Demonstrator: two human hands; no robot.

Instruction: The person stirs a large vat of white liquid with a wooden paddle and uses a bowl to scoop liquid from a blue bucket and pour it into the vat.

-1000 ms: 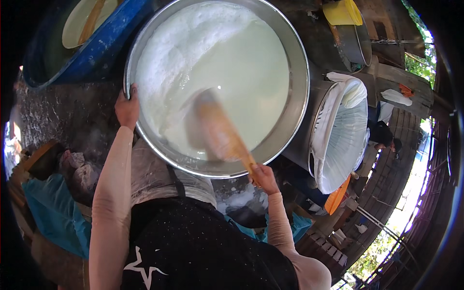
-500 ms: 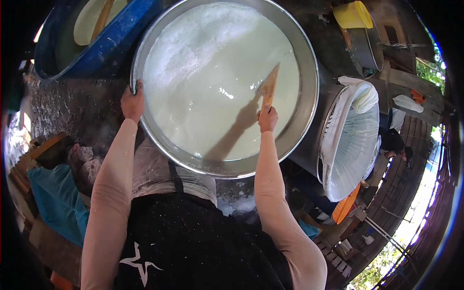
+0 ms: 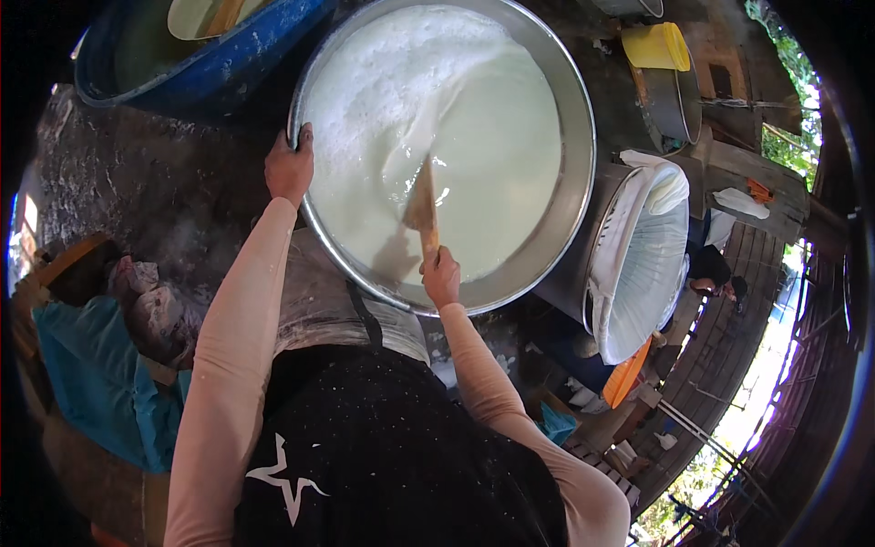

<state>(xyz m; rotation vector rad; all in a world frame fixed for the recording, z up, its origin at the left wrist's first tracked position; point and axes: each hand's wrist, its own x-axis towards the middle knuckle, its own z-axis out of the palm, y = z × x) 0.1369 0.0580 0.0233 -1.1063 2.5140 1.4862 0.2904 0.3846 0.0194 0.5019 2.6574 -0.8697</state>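
A wide round metal basin (image 3: 570, 196) holds a milky, pale liquid (image 3: 506, 173) with white foam (image 3: 392, 73) gathered toward its far left. My left hand (image 3: 290, 166) grips the basin's left rim, fingers wrapped over the edge. Near the close side, my right hand (image 3: 441, 276) is closed round the handle of a wooden paddle (image 3: 423, 205). The paddle slants forward and slightly left into the liquid, and its far end is partly under the surface.
A blue tub (image 3: 205, 68) stands at the far left, with a pale bowl inside. To the right is a metal drum (image 3: 603, 219) draped with white cloth (image 3: 647, 255). A yellow bucket (image 3: 652, 47) is behind it. Teal sheeting (image 3: 100, 374) lies at left; another person (image 3: 709, 266) appears at right.
My right hand has drawn the paddle left and a little nearer through the liquid, leaving a swirl. My left hand stays on the rim. The whole view has shifted slightly.
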